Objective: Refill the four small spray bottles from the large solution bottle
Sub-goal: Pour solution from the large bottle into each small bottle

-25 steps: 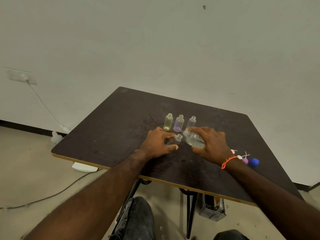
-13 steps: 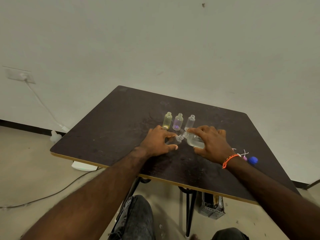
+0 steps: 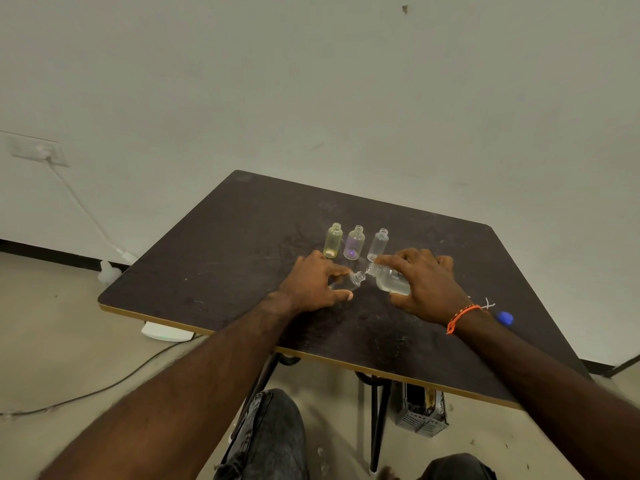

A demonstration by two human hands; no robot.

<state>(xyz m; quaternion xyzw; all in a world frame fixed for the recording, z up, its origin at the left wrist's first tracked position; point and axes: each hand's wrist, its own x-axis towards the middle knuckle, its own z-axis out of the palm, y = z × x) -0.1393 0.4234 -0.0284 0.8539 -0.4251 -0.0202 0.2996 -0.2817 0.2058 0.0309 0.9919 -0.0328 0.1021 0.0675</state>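
My left hand [image 3: 313, 284] grips a small clear spray bottle [image 3: 350, 282], tilted with its open neck toward the right. My right hand [image 3: 424, 284] holds the large solution bottle [image 3: 389, 280] tipped on its side, its mouth almost touching the small bottle's neck; clear liquid sits in its belly. Behind my hands three uncapped small bottles stand upright in a row: a yellowish bottle [image 3: 333, 240], a purple bottle [image 3: 354, 243] and a clear bottle [image 3: 378, 244].
All of this is on a dark table [image 3: 242, 237] with a pale front edge. A blue cap [image 3: 505, 318] and white spray-head tubes [image 3: 487, 303] lie right of my right wrist. Below are my knees, a grey basket [image 3: 420, 410], a floor cable and a white device [image 3: 168, 332].
The large bottle's mouth has come slightly nearer to the small bottle's neck. Both hands stay in nearly the same place; only the camera has shifted a little.
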